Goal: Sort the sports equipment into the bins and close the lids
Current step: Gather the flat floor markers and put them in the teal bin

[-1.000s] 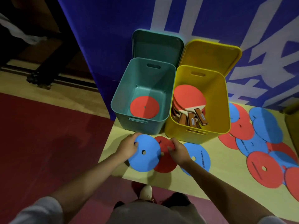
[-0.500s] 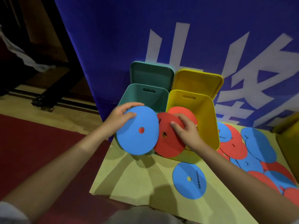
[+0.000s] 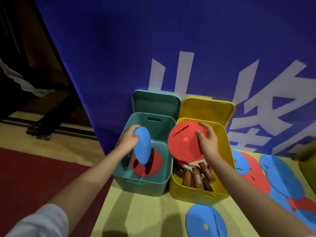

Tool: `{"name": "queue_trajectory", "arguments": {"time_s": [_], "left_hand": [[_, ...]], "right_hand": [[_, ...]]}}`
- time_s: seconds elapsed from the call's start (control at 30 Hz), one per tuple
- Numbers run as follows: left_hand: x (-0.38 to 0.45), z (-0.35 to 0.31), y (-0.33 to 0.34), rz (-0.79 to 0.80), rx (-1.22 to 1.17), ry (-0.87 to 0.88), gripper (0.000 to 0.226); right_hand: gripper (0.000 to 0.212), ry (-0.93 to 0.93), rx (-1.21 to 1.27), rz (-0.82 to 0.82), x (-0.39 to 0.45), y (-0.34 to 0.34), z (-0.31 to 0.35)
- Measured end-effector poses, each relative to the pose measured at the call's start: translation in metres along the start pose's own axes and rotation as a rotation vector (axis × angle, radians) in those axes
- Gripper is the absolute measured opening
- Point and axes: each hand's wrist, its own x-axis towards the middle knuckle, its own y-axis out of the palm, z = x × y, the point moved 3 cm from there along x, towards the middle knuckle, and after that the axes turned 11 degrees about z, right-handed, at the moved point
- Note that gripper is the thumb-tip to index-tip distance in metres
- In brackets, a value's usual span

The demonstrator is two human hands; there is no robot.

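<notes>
My left hand grips a blue disc on edge, tilted down inside the teal bin. A red disc lies flat on that bin's floor. My right hand holds another red disc by its right rim, above the gap between the teal bin and the yellow bin. Several table tennis paddles with wooden handles lie in the yellow bin. Both lids, teal and yellow, stand open against the blue banner.
Several blue and red discs lie overlapping on the yellow mat to the right. One blue disc lies in front of the yellow bin. The blue banner rises right behind the bins. Red floor lies left.
Both hands lifted the discs off the mat and carried them up and forward. The blue disc now dips into the teal bin; the red one hangs over the bins.
</notes>
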Motion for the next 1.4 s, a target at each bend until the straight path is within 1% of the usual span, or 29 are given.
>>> {"name": "queue_trajectory", "arguments": {"time_s": [0.1, 0.17, 0.3, 0.4, 0.47, 0.57, 0.63, 0.73, 0.8, 0.87, 0.9, 0.93, 1.0, 1.07, 1.17, 1.27, 1.33, 1.4], "left_hand": [[0.022, 0.028, 0.030, 0.122, 0.017, -0.108, 0.043], [0.034, 0.046, 0.048, 0.173, 0.005, -0.174, 0.043], [0.055, 0.075, 0.066, 0.193, 0.008, -0.257, 0.045], [0.065, 0.091, 0.067, 0.181, 0.074, -0.299, 0.043], [0.069, 0.098, 0.068, 0.210, 0.119, -0.334, 0.043], [0.068, 0.091, 0.067, 0.240, 0.119, -0.403, 0.056], [0.068, 0.076, 0.060, 0.204, 0.064, -0.359, 0.060], [0.061, 0.047, 0.036, 0.120, -0.004, -0.144, 0.052], [0.047, 0.030, 0.010, 0.014, 0.054, 0.017, 0.042], [0.033, 0.027, -0.012, -0.155, 0.204, 0.123, 0.040], [0.029, 0.031, -0.019, -0.217, 0.286, 0.124, 0.041], [0.026, 0.037, -0.024, -0.239, 0.336, 0.080, 0.041], [0.024, 0.050, -0.025, -0.189, 0.327, -0.042, 0.044], [0.025, 0.056, -0.021, -0.123, 0.287, -0.077, 0.046], [0.027, 0.058, -0.021, -0.124, 0.240, -0.049, 0.047], [0.027, 0.067, -0.024, -0.137, 0.117, -0.032, 0.044], [0.027, 0.072, -0.027, -0.156, 0.020, -0.031, 0.042], [0.026, 0.073, -0.027, -0.175, -0.057, -0.026, 0.040]], "right_hand": [[0.032, 0.059, 0.045, -0.038, 0.010, 0.008, -0.016], [0.032, 0.082, 0.059, -0.047, 0.015, 0.016, -0.027], [0.032, 0.109, 0.053, -0.026, 0.024, 0.029, -0.038], [0.032, 0.113, 0.045, -0.006, 0.031, 0.035, -0.039], [0.032, 0.114, 0.041, -0.007, 0.034, 0.039, -0.039], [0.031, 0.127, 0.053, 0.015, 0.039, 0.047, -0.039], [0.032, 0.130, 0.036, 0.051, 0.043, 0.053, -0.036], [0.038, 0.148, 0.005, 0.136, 0.048, 0.068, -0.027], [0.044, 0.165, -0.040, 0.204, 0.051, 0.087, -0.021], [0.048, 0.160, -0.148, 0.281, 0.052, 0.110, -0.017], [0.049, 0.152, -0.216, 0.325, 0.052, 0.123, -0.017], [0.050, 0.148, -0.285, 0.372, 0.052, 0.137, -0.018], [0.050, 0.163, -0.375, 0.458, 0.051, 0.166, -0.024], [0.050, 0.215, -0.403, 0.501, 0.048, 0.190, -0.037], [0.049, 0.307, -0.363, 0.485, 0.042, 0.211, -0.063], [0.048, 0.367, -0.349, 0.438, 0.040, 0.219, -0.086], [0.049, 0.391, -0.396, 0.409, 0.041, 0.219, -0.099], [0.046, 0.400, -0.521, 0.420, 0.043, 0.216, -0.115]]}}
